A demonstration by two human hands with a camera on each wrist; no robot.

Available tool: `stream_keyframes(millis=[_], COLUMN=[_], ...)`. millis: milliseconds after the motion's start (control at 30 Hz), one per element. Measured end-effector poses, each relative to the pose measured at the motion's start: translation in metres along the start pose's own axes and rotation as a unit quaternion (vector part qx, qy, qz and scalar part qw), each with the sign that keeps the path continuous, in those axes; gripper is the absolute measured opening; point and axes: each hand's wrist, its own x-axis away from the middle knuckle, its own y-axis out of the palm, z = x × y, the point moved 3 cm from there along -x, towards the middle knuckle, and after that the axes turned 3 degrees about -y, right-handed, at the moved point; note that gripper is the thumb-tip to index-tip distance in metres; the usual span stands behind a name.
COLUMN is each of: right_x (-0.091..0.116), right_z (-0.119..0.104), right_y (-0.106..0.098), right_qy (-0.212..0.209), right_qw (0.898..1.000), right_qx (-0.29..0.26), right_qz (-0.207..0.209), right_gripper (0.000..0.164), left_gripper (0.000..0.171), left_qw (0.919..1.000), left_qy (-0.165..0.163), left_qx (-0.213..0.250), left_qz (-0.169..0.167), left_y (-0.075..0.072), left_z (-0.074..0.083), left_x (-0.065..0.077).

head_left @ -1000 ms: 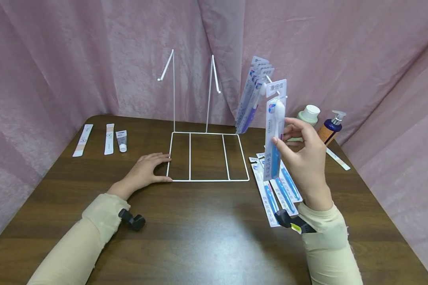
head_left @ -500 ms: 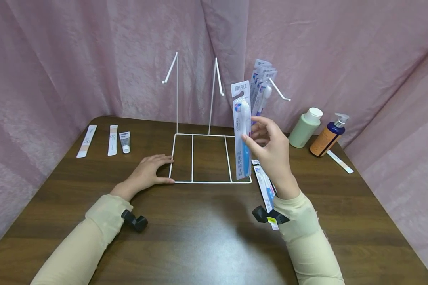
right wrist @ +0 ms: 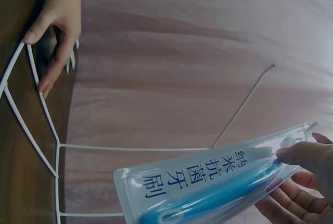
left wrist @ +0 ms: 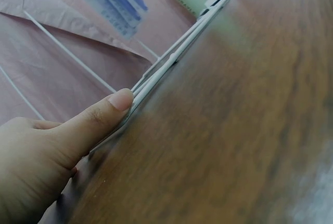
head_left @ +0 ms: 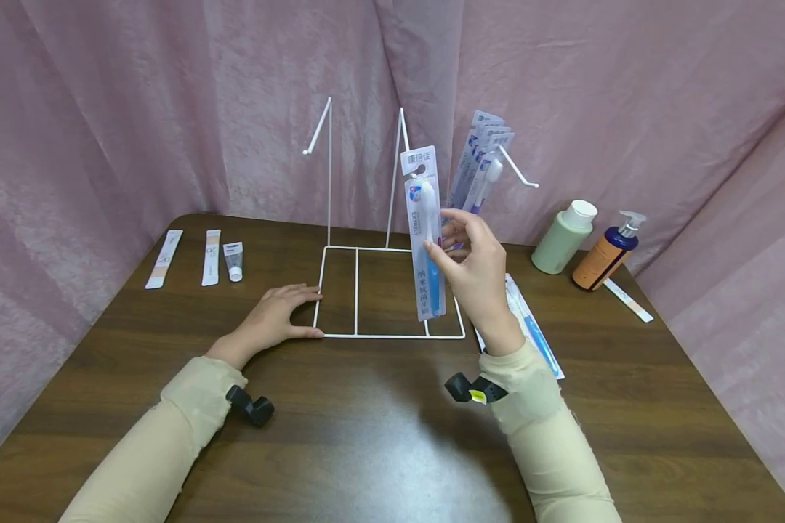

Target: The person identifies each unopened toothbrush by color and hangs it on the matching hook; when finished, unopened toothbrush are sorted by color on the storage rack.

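Steady the rack [head_left: 373,336] with the left hand [head_left: 271,317], relaxed and spread against its left side. Hold the toothbrush pack [head_left: 425,236], pinched in the right hand [head_left: 476,265], squarely before the middle hook [head_left: 405,134]. Counted: two sachets [head_left: 164,259], one tube [head_left: 233,261], three hooks [head_left: 317,126], other packs [head_left: 469,163] too overlapped, two bottles [head_left: 559,243], another sachet [head_left: 629,300].

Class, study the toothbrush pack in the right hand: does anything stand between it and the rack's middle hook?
Nothing visible does. In the head view, the toothbrush pack in the right hand already overlaps the lower part of the middle hook; whether it is threaded is unclear.
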Motion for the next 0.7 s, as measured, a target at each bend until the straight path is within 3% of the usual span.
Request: stream_keyframes(millis=[200, 700], right_x=[-0.002, -0.022], right_z=[0.002, 0.027], right_y=[0.013, 0.046], right_qy=[-0.004, -0.002], right_qw=[1.000, 0.999], right_qx=[0.008, -0.002], right_qz=[-0.007, 0.038], right_gripper=[0.041, 0.040], left_gripper=[0.079, 0.078], left_qw=[1.0000, 1.0000], left_qy=[0.001, 0.000], left_qx=[0.001, 0.003], left_qz=[0.001, 0.001], left_y=[0.000, -0.001], left_z=[0.001, 0.001], left_x=[0.001, 0.001])
